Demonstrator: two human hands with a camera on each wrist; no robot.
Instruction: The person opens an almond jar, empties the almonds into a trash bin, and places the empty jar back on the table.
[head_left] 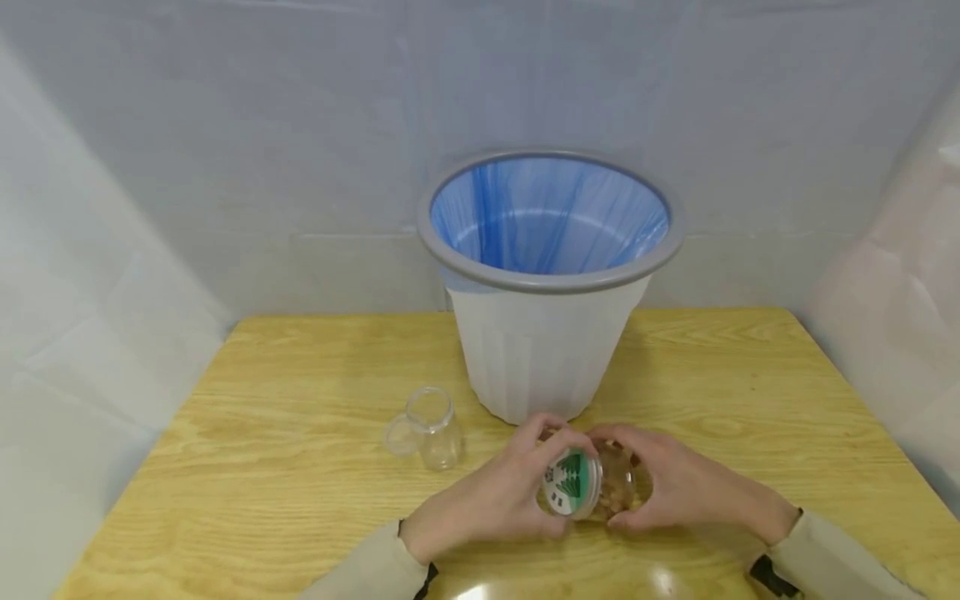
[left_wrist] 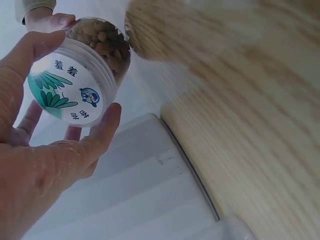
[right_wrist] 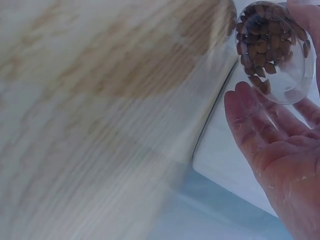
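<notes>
Just above the wooden table (head_left: 300, 375), in front of the bin, a clear jar of brown seeds (head_left: 626, 482) lies on its side between both hands. It carries a white lid with a green label (head_left: 572, 485). My left hand (head_left: 553, 479) grips the lid rim with thumb and fingers curled round it, which the left wrist view shows as the lid (left_wrist: 65, 90) on the jar (left_wrist: 102, 42). My right hand (head_left: 617, 477) is curled round the jar body. In the right wrist view the jar's base (right_wrist: 275, 50) sits against that hand's fingers (right_wrist: 250, 120).
A white waste bin with a grey rim (head_left: 551, 282) and a blue liner stands at the back middle of the table. An empty clear jar (head_left: 435, 429) stands left of the hands, with a clear lid (head_left: 400, 436) beside it. White sheeting surrounds the table.
</notes>
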